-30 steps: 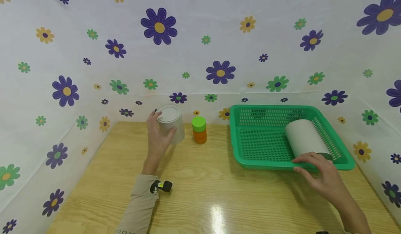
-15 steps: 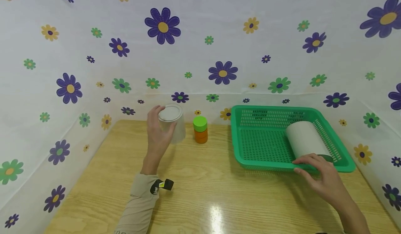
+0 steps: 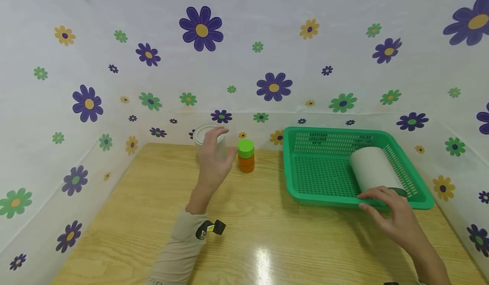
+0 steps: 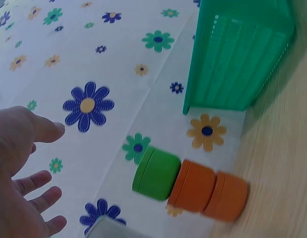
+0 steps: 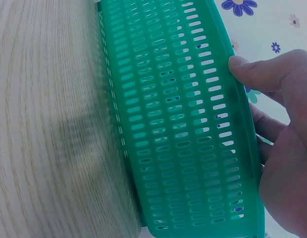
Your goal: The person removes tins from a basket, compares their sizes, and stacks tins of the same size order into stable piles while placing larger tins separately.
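Note:
My left hand (image 3: 214, 166) is off the pale lidded can (image 3: 200, 135), hovering in front of it with fingers spread and holding nothing. The can stands upright at the back and is partly hidden by the hand. Just right of the thumb is a small orange jar (image 3: 246, 163) with a bright green lid; in the left wrist view a gap separates the hand (image 4: 20, 173) from the jar (image 4: 195, 184). My right hand (image 3: 397, 217) grips the near rim of a green plastic basket (image 3: 324, 200), thumb (image 5: 247, 69) outside and fingers over the rim.
Inside the basket, at its right, a white cylinder (image 3: 372, 166) with a dark green end lies on its side. Flower-printed sheeting (image 3: 244, 64) walls the back and sides of the wooden table (image 3: 244, 225).
My left hand has let go of the can and moved right, towards the jar. The can stays standing at the back. My right hand keeps its place on the basket rim.

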{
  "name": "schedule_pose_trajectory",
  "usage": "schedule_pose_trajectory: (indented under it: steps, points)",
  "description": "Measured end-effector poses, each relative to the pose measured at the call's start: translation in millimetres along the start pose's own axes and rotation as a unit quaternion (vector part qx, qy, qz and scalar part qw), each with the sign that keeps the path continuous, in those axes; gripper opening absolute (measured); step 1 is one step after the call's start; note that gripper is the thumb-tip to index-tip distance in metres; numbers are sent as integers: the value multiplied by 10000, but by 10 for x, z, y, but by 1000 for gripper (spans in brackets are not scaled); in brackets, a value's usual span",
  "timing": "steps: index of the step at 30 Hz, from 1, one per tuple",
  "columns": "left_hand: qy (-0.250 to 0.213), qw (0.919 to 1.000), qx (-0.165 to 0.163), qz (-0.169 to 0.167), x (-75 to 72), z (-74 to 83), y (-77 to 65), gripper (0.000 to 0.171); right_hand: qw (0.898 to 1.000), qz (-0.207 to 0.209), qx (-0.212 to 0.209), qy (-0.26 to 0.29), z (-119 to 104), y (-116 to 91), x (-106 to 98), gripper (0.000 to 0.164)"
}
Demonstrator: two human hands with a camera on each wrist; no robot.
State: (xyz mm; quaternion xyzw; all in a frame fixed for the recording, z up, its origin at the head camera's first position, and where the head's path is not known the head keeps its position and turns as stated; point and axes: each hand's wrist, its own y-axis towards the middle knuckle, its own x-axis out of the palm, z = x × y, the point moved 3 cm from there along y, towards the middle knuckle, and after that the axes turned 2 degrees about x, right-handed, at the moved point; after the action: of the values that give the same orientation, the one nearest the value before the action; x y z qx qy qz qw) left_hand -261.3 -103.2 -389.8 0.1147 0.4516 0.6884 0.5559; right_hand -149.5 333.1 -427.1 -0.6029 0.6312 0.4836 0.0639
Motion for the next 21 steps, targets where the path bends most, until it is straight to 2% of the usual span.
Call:
schedule_pose_trajectory:
  steps: [6,10,17,21]
  points:
    - [-451,9985,172,-274,245,170,25,49,9999,-28,95,17,7,-7,-2,39]
    - [-728,9964,7,-428,416,287,60,45,9999,-24,123,12,6,-15,-9,38]
    - [-1174,9854,-401,-1169,758,518,107,43,9998,-42,218,0,-17,-34,-6,36]
    - [-1265,9795,-422,-1508,986,643,136,44,9998,-25,199,20,-22,-18,1,36]
